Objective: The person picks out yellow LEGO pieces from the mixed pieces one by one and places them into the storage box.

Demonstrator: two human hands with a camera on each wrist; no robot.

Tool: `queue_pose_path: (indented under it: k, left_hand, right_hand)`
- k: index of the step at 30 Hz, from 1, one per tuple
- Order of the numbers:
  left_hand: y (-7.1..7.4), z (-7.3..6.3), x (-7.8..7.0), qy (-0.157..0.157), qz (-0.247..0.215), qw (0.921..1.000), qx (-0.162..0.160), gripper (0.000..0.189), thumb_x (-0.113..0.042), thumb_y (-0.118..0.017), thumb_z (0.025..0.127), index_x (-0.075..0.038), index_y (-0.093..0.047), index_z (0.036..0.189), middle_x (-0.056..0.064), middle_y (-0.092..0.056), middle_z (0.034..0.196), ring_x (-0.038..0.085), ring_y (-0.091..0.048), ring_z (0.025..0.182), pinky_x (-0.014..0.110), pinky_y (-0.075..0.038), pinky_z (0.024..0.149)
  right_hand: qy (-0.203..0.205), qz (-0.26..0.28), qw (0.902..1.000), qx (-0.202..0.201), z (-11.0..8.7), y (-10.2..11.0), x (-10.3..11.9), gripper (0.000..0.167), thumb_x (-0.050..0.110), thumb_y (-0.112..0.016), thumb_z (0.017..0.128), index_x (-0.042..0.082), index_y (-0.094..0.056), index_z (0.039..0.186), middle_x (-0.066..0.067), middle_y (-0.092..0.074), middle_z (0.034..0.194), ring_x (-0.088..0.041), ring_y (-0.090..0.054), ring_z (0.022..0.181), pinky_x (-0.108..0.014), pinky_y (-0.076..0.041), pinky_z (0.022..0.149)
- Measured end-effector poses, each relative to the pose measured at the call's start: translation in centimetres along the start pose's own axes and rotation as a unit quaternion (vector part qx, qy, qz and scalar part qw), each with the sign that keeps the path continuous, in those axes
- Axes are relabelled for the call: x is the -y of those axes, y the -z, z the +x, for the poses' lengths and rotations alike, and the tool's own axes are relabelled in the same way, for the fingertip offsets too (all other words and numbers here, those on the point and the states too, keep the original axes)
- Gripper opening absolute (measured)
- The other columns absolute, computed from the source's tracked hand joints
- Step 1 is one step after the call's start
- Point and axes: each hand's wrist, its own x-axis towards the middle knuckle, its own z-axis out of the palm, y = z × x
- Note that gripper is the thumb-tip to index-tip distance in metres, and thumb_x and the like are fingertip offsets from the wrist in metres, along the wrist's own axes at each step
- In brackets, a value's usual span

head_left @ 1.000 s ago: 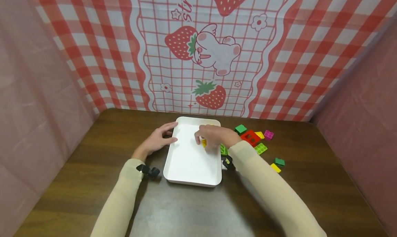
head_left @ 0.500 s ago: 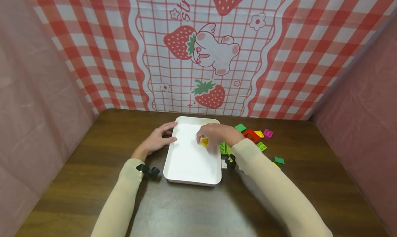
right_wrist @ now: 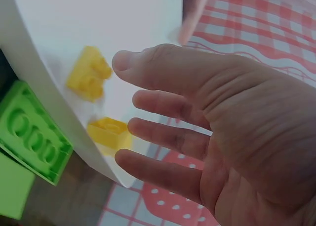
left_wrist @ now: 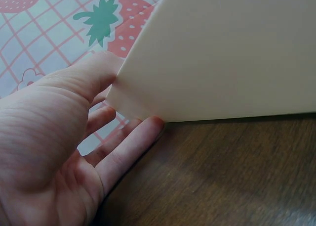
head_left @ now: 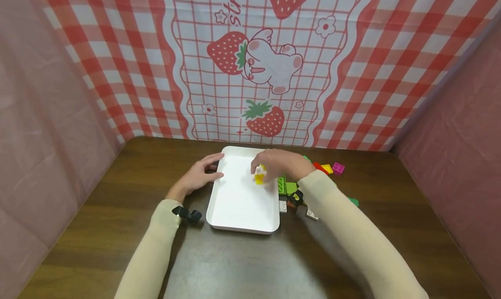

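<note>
Just beside right grip (head_left: 281,163), yellow bricks (right_wrist: 88,75)

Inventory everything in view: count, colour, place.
Tray: one, white, on table
Tray bricks: two, yellow, inside
Lime bricks: at least two, green, beside tray
Pale bricks: two showing, white, near tray
Loose bricks: several, magenta, red, yellow, green, farther right
Table: one, brown, under tray
Cloth: one, red-white, behind table
Curtains: two, pink, either side
Wrist cameras: two, dark, on wrists
Sleeves: two, cream, on arms
Left hand: one, bare, touching tray
Right hand: one, bare, over tray
</note>
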Motion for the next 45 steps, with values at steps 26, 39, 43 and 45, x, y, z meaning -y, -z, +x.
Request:
queue_pose_path:
  k: [26, 39, 43, 45]
  left_hand:
    - [-0.1, 0.1, 0.1, -0.003, 0.000, 1.0000, -0.001, 0.074, -0.014, -0.076, 0.108, -0.005, -0.043, 0.173, 0.020, -0.035, 0.184, 0.052, -0.058, 0.149, 0.064, -0.054, 0.122]
    - [-0.1, 0.0, -0.1, -0.002, 0.002, 1.0000, -0.002, 0.075, -0.014, -0.076, 0.108, -0.006, -0.042, 0.174, 0.019, -0.034, 0.185, 0.051, -0.058, 0.149, 0.064, -0.055, 0.121]
    - [-0.1, -0.1, -0.1, -0.002, 0.004, 1.0000, -0.002, 0.074, -0.015, -0.076, 0.108, -0.006, -0.042, 0.174, 0.019, -0.034, 0.185, 0.051, -0.058, 0.149, 0.064, -0.054, 0.121]
    - [-0.1, -0.1, -0.1, -0.001, 0.004, 1.0000, -0.002, 0.074, -0.015, -0.076, 0.108, -0.006, -0.042, 0.174, 0.019, -0.034, 0.185, 0.051, -0.058, 0.149, 0.064, -0.054, 0.121]
  right_hand:
    - [0.009, -0.026, 0.9995, -0.013, -2.1, -0.2, -1.2, 0.033, 0.022, -0.086, 0.101, 0.022, -0.082, 0.134, -0.006, -0.076, 0.147, -0.027, -0.069, 0.125, -0.051, -0.060, 0.119]
    - [0.034, -0.077, 0.9941, -0.070, -4.2, -0.5, -1.5, 0.031, 0.026, -0.090, 0.097, 0.020, -0.086, 0.127, -0.007, -0.080, 0.134, -0.024, -0.075, 0.110, -0.045, -0.067, 0.103]
    - [0.033, -0.080, 0.9939, -0.068, -4.7, -0.6, -1.5, 0.031, 0.027, -0.090, 0.097, 0.020, -0.086, 0.127, -0.007, -0.080, 0.132, -0.022, -0.075, 0.106, -0.042, -0.068, 0.100]
    - [0.034, -0.082, 0.9936, -0.069, -5.0, -0.7, -1.5, 0.032, 0.028, -0.090, 0.096, 0.020, -0.086, 0.127, -0.007, -0.081, 0.132, -0.023, -0.075, 0.110, -0.043, -0.068, 0.102]
